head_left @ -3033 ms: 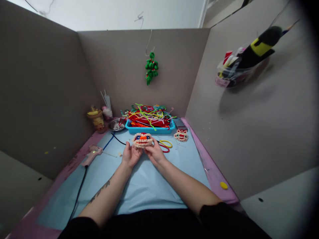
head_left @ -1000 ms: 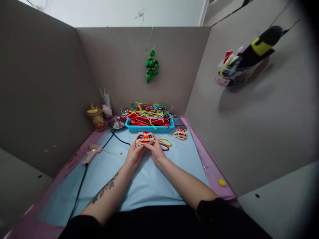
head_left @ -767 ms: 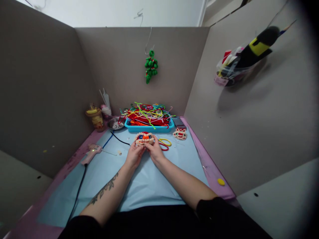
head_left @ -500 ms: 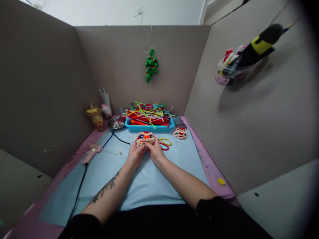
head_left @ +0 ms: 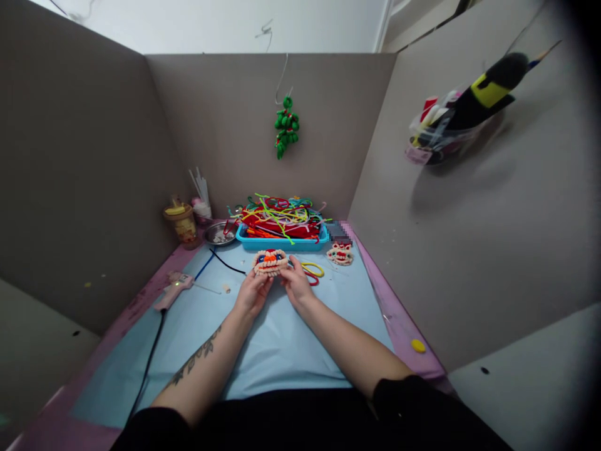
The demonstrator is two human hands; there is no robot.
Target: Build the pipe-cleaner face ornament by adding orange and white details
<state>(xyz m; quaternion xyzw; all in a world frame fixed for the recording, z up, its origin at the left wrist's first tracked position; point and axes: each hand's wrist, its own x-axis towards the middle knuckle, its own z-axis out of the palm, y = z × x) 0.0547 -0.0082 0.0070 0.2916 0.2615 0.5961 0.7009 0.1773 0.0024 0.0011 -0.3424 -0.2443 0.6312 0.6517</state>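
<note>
A cream pipe-cleaner lion-head figure [head_left: 270, 263], with blue eyes, an orange nose and a red top, is held up above the blue table cover. My left hand [head_left: 253, 294] pinches its lower left edge. At its lower right, the fingers of my right hand [head_left: 297, 283] are closed on the edge. Just behind my right hand lie scissors [head_left: 313, 269] with one yellow and one red handle loop, their blades hidden. A similar cream figure [head_left: 340, 254] rests flat farther right.
A blue tray [head_left: 282, 243] heaped with coloured pipe cleaners stands at the back. Left of it are a metal bowl [head_left: 220, 241] and a lidded cup [head_left: 182, 227]. A pink glue gun [head_left: 175, 289] with its cord lies at left. Grey panels [head_left: 253, 138] enclose three sides.
My right hand has shifted slightly right and its fingers have slid off the figure's front toward its edge, so more of the figure's lower face shows. My left hand has barely moved.
</note>
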